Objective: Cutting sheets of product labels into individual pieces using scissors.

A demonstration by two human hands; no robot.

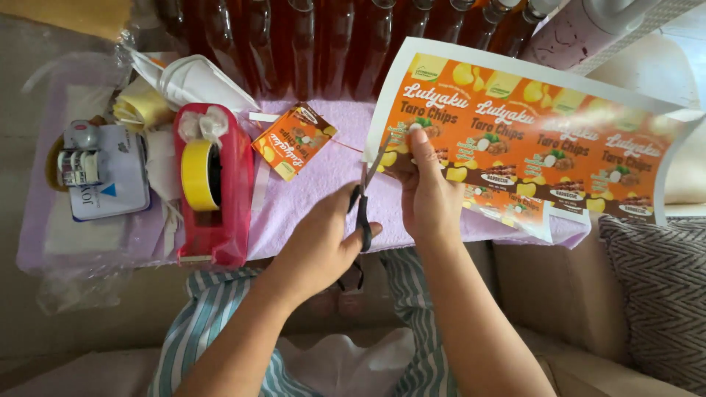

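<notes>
left hand (323, 242) grips black scissors (365, 198), blades open at the left edge of the label sheet (529, 140). right hand (426, 195) pinches that sheet by its lower left corner, thumb on top, just beside the blades. sheet curls up to the right, above the purple desk (309, 191). one cut label (294, 140) lies on the desk left of the scissors, near a red tape dispenser (213, 184). row of dark bottles (331, 44) behind.

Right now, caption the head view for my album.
Left hand works scissors into an orange label sheet held by the right hand, beside a red tape dispenser.
</notes>
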